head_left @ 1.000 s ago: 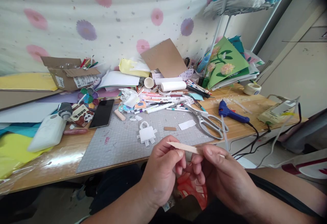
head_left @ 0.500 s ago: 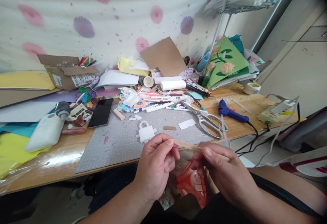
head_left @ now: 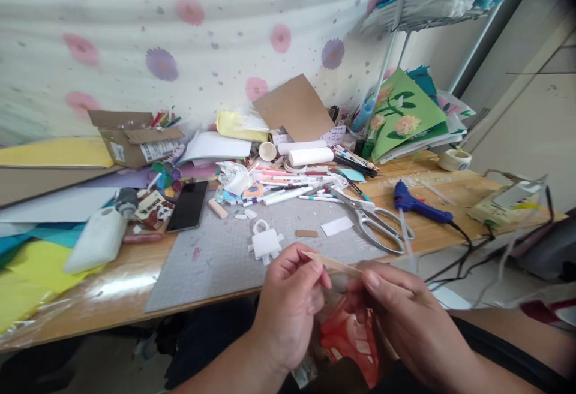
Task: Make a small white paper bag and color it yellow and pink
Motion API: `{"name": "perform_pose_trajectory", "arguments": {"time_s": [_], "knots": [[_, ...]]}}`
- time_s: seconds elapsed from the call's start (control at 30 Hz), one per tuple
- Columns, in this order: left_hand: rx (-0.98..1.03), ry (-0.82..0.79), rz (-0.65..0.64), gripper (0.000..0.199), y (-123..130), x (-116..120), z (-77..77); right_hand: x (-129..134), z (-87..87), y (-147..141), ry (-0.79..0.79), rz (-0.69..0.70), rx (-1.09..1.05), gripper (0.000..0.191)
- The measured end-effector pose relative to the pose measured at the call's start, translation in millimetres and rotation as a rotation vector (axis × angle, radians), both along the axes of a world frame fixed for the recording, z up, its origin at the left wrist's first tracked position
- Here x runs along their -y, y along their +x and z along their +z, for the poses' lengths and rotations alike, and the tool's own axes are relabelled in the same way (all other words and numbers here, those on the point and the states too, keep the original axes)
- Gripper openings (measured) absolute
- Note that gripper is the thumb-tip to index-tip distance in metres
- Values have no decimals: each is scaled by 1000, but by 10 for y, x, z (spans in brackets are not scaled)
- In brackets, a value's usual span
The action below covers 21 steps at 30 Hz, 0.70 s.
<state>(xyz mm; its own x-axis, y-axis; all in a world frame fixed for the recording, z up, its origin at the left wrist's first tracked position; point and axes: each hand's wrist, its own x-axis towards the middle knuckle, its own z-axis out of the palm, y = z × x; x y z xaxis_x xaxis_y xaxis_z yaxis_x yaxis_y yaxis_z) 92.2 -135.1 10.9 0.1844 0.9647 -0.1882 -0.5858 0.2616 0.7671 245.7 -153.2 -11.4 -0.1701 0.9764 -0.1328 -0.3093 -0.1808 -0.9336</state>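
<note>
Between my two hands stretches a thin, pale wooden craft stick (head_left: pixel 338 264), held above the table's front edge. My left hand (head_left: pixel 294 295) pinches its left end with thumb and forefinger. Its right end is gripped by my right hand (head_left: pixel 400 304), which hides that part. On the grey cutting mat (head_left: pixel 198 274) just beyond lie a small white robot-like paper figure (head_left: pixel 265 244) with a loop on top, a short brown strip (head_left: pixel 306 233) and a white paper scrap (head_left: pixel 337 226). Silver scissors (head_left: pixel 375 226) rest to the right with their handles towards me.
A blue glue gun (head_left: pixel 420 203) lies on the right with its cord trailing off the edge. Many markers (head_left: pixel 288 194) are heaped behind the mat. A phone (head_left: pixel 188 205) and a white glue bottle (head_left: pixel 96 238) are on the left. Below my hands is a red plastic bag (head_left: pixel 351 340).
The view has shifted, so the table's things appear slightly lower and further right. Both hands still hold the craft stick, and less of it shows at my right hand.
</note>
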Motion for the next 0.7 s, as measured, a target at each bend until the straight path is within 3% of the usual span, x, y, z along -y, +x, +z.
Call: {"name": "perform_pose_trajectory", "arguments": {"time_s": [0.13,0.4,0.5,0.7], "knots": [[33,-118,9,18,54,-17,49,15,-49,25,15,74,110,27],[60,-229,38,15,91,-51,111,-42,130,-17,549,-28,598,32],[99,-252,-3,16,99,-39,110,-41,141,-43,550,-30,588,31],[137,-138,-49,13,95,-13,73,-38,88,-75,357,-39,387,37]]}}
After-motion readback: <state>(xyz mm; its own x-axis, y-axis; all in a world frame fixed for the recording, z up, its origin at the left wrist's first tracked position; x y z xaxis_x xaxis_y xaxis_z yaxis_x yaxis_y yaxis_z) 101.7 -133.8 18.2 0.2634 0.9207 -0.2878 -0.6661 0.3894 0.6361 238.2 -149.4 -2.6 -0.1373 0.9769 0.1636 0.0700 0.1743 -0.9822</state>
